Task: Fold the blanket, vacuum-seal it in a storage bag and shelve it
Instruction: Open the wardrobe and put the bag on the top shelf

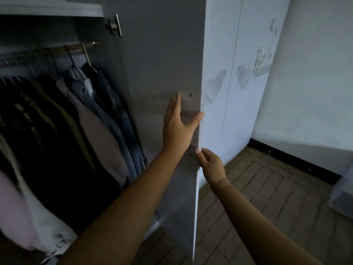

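My L grip (177, 129) lies spread flat on wardrobe door (152, 73); R grip (212, 165) touches its edge, can't tell if clamped.
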